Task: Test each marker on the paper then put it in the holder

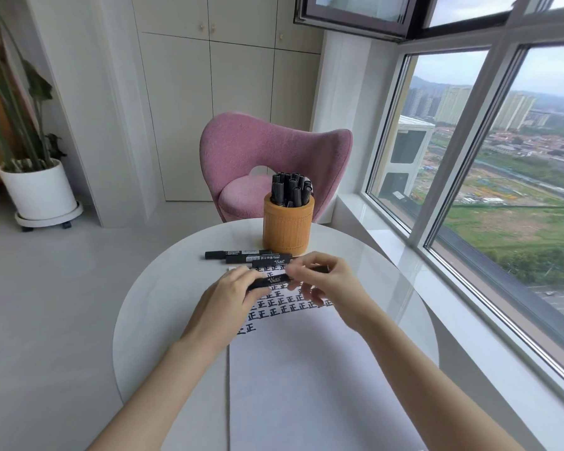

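Black marker (269,282) sat just above the paper (306,369), its barrel gripped in the curled fingers of the left hand (232,292). The right hand (332,284) pinched a short black piece, probably its cap (321,269); whether it was coming off or going on could not be told. Rows of test characters already filled the paper's far end, and the orange holder (288,229) stood packed with markers, so most of the work looked done. Three loose markers (241,254) lay on the white counter (163,304) between paper and holder, apparently left to test, along with the held one.
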`<state>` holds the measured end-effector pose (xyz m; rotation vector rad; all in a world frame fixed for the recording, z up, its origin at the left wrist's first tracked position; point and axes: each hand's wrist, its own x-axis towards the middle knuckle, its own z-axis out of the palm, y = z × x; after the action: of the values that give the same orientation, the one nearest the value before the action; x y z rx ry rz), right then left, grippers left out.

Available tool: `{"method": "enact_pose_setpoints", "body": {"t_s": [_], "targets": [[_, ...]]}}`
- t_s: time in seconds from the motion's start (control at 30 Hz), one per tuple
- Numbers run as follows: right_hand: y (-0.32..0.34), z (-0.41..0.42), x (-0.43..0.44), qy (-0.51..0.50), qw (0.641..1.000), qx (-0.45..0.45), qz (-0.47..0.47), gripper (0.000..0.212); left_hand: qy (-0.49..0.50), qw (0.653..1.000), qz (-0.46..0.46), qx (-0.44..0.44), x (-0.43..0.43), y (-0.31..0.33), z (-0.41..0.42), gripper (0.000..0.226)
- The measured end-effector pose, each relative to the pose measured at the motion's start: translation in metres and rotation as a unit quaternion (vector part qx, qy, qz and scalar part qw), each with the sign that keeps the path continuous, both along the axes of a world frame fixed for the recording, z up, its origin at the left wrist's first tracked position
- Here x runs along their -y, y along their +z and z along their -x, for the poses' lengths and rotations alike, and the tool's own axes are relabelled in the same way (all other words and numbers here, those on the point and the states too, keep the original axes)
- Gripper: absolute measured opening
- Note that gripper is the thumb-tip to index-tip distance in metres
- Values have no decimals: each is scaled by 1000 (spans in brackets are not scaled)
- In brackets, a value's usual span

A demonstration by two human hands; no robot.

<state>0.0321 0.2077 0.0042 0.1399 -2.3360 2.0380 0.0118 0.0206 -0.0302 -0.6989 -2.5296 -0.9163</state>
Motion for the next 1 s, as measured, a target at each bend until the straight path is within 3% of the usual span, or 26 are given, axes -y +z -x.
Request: {"method": "enact_pose_setpoints", "body": {"t_s": [0.07, 0.2, 0.5, 0.73, 0.9, 1.0], "targets": [[-2, -4, 4, -4, 998, 5, 61, 16, -9, 1000, -2, 8, -2, 2, -6, 27], [-5, -11, 26, -11, 998, -25, 50, 36, -36, 997, -44, 57, -8, 5, -16, 25], [-8, -21, 45, 21, 998, -22, 62, 39, -32, 990, -65, 124, 4, 6, -27, 17], [-7, -24, 48, 33, 997, -52, 35, 41, -110, 952, -192, 211, 14, 3, -26, 16], [-4, -25, 51, -38, 995, -46, 82, 45, -120, 945, -217, 215, 15, 4, -25, 27], [-5, -21, 43, -117, 977, -19, 176, 27, -100, 930, -268, 229, 25, -1, -20, 27]]}}
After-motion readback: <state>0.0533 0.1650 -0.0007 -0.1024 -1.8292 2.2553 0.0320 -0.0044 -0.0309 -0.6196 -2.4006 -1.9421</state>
